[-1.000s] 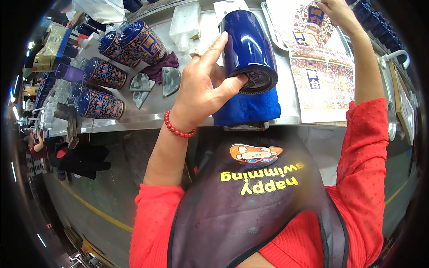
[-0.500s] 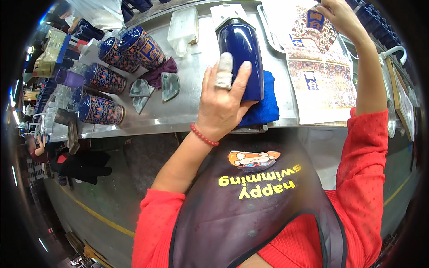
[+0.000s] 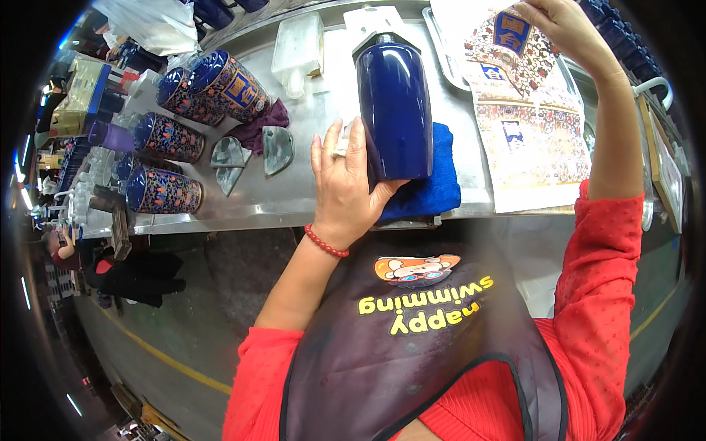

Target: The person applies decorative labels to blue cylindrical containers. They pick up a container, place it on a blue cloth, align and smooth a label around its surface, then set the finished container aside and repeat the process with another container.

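Note:
A glossy dark blue bottle [image 3: 397, 110] lies on a folded blue cloth [image 3: 445, 173], its neck pointing away from me. My left hand [image 3: 346, 176] holds its near left corner, thumb across the near end and fingers along the side; something whitish wraps one finger. At the far right my right hand [image 3: 570, 33] pinches the upper edge of a patterned decal [image 3: 515, 51] with a blue and gold label. The decal is lifted over a printed decal sheet [image 3: 529, 158] of the same floral pattern. My right fingertips are partly cut off by the frame's top.
Several floral blue bottles [image 3: 165, 189] lie at the left. Near them are a purple cloth [image 3: 265, 128] and green-grey scraper pieces [image 3: 277, 149]. A clear bottle [image 3: 298, 51] lies beyond on the metal table [image 3: 243, 206]. A white pipe [image 3: 654, 88] curves at the right.
My left hand has slid down and left, from the blue bottle's top face to its near left corner. My right hand has drawn the decal slightly left, and more of it shows.

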`<state>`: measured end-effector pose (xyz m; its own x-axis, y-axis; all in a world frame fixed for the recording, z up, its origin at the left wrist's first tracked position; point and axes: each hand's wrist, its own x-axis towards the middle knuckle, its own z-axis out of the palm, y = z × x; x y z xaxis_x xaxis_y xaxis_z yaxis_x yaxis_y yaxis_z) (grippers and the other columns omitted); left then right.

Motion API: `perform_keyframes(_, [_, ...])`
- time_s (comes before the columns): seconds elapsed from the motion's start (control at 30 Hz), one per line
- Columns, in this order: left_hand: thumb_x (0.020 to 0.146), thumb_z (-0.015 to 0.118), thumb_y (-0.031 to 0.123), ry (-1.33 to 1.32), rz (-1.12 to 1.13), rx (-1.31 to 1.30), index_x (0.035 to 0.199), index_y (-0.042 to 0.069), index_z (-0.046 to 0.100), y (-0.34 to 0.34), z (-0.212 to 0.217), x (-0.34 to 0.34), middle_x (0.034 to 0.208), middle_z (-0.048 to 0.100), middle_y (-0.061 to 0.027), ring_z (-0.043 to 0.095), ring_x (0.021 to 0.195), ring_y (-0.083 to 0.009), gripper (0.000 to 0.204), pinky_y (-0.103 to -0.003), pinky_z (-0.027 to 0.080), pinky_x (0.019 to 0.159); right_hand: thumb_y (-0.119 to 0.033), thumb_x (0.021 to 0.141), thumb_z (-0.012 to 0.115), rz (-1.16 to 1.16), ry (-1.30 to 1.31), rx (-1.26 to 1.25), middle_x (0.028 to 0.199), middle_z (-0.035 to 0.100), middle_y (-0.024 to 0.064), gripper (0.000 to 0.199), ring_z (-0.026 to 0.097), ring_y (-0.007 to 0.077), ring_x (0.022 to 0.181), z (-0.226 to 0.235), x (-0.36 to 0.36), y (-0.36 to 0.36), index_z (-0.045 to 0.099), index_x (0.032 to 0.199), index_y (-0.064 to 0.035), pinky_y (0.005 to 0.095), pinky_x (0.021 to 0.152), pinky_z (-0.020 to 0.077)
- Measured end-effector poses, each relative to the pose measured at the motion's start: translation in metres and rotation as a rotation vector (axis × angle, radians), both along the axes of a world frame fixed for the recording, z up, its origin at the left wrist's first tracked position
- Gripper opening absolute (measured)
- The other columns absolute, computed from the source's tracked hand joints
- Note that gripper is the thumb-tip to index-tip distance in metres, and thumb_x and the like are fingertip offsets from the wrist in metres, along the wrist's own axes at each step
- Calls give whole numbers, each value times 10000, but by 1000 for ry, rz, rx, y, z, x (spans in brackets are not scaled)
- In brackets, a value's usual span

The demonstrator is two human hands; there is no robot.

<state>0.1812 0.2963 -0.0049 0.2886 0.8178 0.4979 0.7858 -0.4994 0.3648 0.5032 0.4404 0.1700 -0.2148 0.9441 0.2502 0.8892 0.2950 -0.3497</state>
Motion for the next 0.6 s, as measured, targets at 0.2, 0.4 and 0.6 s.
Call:
perform_keyframes(0.2, [944, 640, 547, -179, -126, 9, 1378, -117, 505, 7, 16, -3, 1206, 652, -271, 537, 1266, -442, 806, -583, 199, 1195, -178, 971, 640, 55, -114, 103, 896, 572, 158, 263, 616, 262, 781, 8, -16, -7, 617, 865, 62, 385, 656, 530])
perform_keyframes(0.4, [1021, 538, 524, -428, -219, -172, 1310, -50, 585, 7, 29, 1, 1190, 685, -218, 605, 1157, -413, 645, -555, 169, 1210, -218, 990, 628, 31, -125, 58, 850, 585, 126, 285, 627, 215, 654, 13, -18, -11, 628, 886, 47, 353, 588, 524])
perform_keyframes(0.6, [1019, 528, 536, -468, -294, -275, 1277, -3, 629, 7, 9, -2, 1225, 669, -225, 542, 1256, -413, 607, -570, 143, 1209, -227, 999, 631, 65, -134, 55, 866, 605, 122, 289, 631, 199, 692, 17, -24, -19, 643, 924, 51, 349, 606, 526])
